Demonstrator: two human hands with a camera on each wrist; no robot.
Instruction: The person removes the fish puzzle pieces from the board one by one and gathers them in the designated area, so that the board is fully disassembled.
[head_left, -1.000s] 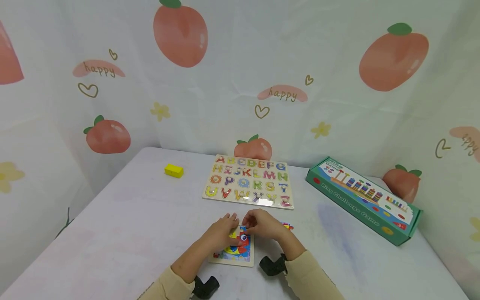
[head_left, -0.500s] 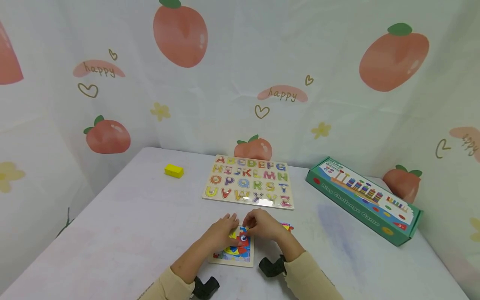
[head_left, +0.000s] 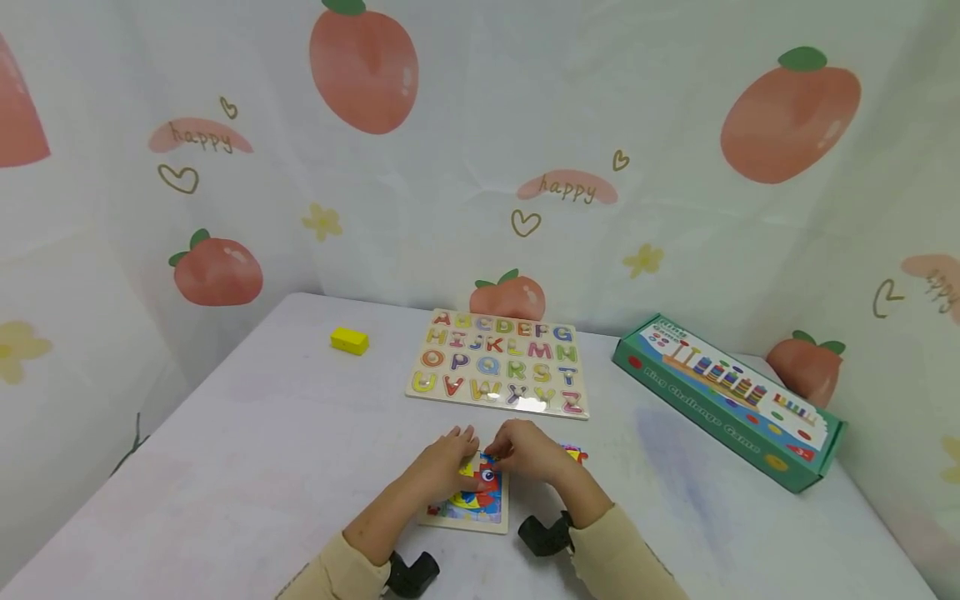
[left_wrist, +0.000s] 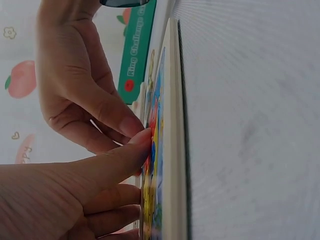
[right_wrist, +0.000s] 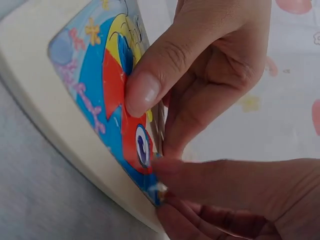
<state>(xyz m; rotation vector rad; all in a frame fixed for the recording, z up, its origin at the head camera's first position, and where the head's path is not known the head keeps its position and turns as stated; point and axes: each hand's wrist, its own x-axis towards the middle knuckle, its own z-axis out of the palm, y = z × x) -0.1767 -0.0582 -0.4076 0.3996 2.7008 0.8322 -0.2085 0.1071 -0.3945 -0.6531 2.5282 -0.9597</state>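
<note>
A small jigsaw puzzle board [head_left: 468, 527] with a pale wooden frame and a colourful fish picture lies flat on the table. My left hand [head_left: 441, 468] rests on it with the fingers extended; in the right wrist view its thumb presses the red part of the fish [right_wrist: 114, 82]. My right hand [head_left: 529, 450] is at the board's far right corner, where thumb and fingers pinch a small blue jigsaw piece [right_wrist: 157, 195] beside the fish's eye. The fingers hide most of that piece. Both hands cover the board's upper part.
Behind the board lies a wooden alphabet puzzle [head_left: 495, 363]. A green Ring Challenge Game box [head_left: 727, 400] stands at the right, and a yellow block [head_left: 348, 341] at the back left. More colourful jigsaw pieces [head_left: 576, 452] lie partly hidden behind the right wrist.
</note>
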